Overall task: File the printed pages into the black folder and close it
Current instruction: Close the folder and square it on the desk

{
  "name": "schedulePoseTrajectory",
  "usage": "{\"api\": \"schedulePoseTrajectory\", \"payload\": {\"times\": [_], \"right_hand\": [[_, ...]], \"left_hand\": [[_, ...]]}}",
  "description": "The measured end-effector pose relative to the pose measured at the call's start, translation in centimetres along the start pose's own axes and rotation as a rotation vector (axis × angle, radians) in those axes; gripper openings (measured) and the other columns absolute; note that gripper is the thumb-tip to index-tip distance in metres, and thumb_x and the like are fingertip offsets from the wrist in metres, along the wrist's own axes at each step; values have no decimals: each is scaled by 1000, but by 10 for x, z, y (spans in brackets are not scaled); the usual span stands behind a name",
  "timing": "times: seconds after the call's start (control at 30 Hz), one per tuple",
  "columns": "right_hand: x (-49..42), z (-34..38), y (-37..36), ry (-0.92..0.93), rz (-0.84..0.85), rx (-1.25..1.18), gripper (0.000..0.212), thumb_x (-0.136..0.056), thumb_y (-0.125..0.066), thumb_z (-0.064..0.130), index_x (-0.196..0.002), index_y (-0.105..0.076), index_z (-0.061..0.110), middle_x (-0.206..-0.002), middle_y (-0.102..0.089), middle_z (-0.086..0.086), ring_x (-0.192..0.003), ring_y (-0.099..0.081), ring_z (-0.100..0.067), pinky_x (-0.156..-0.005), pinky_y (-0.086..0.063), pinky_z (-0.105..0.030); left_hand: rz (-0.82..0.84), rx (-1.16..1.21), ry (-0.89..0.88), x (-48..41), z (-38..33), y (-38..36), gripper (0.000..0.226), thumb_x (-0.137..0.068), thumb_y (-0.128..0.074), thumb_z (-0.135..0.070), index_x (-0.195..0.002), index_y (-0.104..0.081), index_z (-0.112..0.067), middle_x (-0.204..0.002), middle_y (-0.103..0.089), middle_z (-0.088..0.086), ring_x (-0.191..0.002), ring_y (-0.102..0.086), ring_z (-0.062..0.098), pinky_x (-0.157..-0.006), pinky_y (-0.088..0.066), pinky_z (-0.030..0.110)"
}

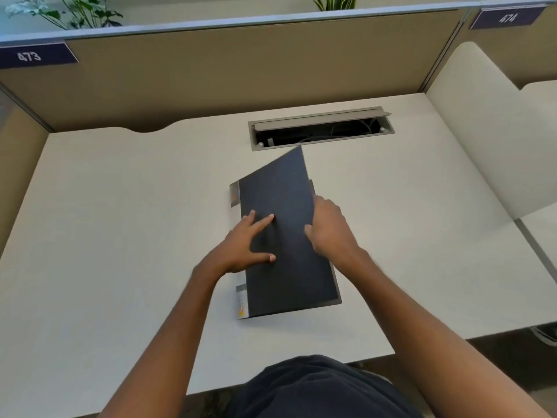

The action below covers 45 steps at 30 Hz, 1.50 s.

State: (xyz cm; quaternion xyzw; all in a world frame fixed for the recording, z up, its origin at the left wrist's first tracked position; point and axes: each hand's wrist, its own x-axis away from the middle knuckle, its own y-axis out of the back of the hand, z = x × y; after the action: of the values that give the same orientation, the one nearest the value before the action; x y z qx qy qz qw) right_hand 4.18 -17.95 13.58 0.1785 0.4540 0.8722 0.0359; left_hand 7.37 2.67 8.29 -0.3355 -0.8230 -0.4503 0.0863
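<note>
The black folder [289,236] lies in the middle of the white desk [120,236], its front cover lowered but slightly raised along the right side. A strip of printed pages [242,300] with grey and orange marks shows past its left edge. My left hand [247,245] rests flat on the cover near the left edge, fingers spread. My right hand [330,227] grips the cover's right edge, thumb on top and fingers curled around it.
An open grey cable tray [321,129] is set into the desk just behind the folder. Tan partition walls [241,70] stand behind and to the left. A white divider [482,122] bounds the right side. Desk labels read 473 and 474.
</note>
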Motion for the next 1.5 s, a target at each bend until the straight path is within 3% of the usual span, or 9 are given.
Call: {"api": "schedulePoseTrajectory", "payload": {"times": [0.13, 0.37, 0.63, 0.83, 1.03, 1.2, 1.3, 1.43, 1.5], "right_hand": [[-15, -45, -11, -123, 70, 68, 32, -92, -62, 9, -123, -53, 5, -122, -58, -16, -105, -63, -36, -91, -55, -43], [-24, -84, -44, -188, 187, 52, 52, -90, -69, 18, -134, -45, 4, -134, -46, -18, -118, -57, -37, -100, -49, -42], [-15, -91, -73, -86, 138, 247, 49, -91, -66, 25, -131, -43, 8, -131, -44, -14, -122, -46, -33, -96, -50, -42], [-3, -93, -97, 85, 110, 392, 79, -91, -66, 46, -155, -29, 17, -157, -28, -15, -143, -32, -31, -112, -41, -40], [2, -96, -109, 103, 120, 449, 84, -91, -64, 53, -159, -22, 25, -162, -23, -13, -148, -26, -31, -113, -38, -41], [4, -97, -109, 108, 97, 471, 83, -92, -62, 55, -159, -21, 27, -163, -22, -12, -148, -26, -30, -112, -38, -40], [5, -97, -110, 104, 97, 463, 82, -93, -60, 55, -160, -21, 29, -163, -21, -11, -149, -25, -29, -113, -37, -40], [4, -97, -110, 101, 101, 463, 82, -93, -60, 55, -160, -20, 30, -164, -21, -11, -149, -24, -29, -114, -36, -40], [4, -98, -110, 100, 100, 467, 81, -93, -60, 55, -159, -20, 30, -163, -21, -10, -148, -25, -28, -113, -36, -39]], "left_hand": [[33, -118, 44, -21, -2, -37, 107, -84, -78, -50, -164, -7, -42, -174, 13, 2, -161, 10, 27, -128, -3, 59], [-50, -285, 129, -46, 0, -82, 108, -82, -75, -56, -164, -8, -39, -173, 18, 6, -160, 17, 27, -126, 3, 62], [-75, -346, 189, -53, -3, -93, 108, -81, -76, -56, -164, -8, -39, -173, 17, 7, -160, 18, 27, -126, 5, 63], [-101, -315, 189, -52, -3, -92, 104, -84, -73, -55, -164, -10, -37, -173, 16, 6, -160, 17, 26, -127, 5, 61], [-363, -162, 373, -34, 5, -90, 82, -97, -61, -43, -164, -17, -26, -172, 4, 18, -161, 3, 32, -128, -10, 57], [-475, 7, 551, -28, 9, -80, 79, -99, -60, -36, -162, -20, -12, -153, -44, 21, -141, -43, 40, -114, -38, 51], [-531, 95, 568, -32, 9, -75, 76, -99, -61, -32, -161, -23, -9, -142, -56, 20, -133, -51, 40, -111, -40, 50], [-568, 385, 641, -38, 17, -66, 67, -95, -66, -22, -153, -38, -5, -142, -57, 20, -131, -55, 42, -110, -46, 51], [-613, 633, 647, -38, 24, -63, 47, -92, -66, -15, -136, -55, -1, -130, -65, 19, -121, -63, 42, -92, -56, 42]]}}
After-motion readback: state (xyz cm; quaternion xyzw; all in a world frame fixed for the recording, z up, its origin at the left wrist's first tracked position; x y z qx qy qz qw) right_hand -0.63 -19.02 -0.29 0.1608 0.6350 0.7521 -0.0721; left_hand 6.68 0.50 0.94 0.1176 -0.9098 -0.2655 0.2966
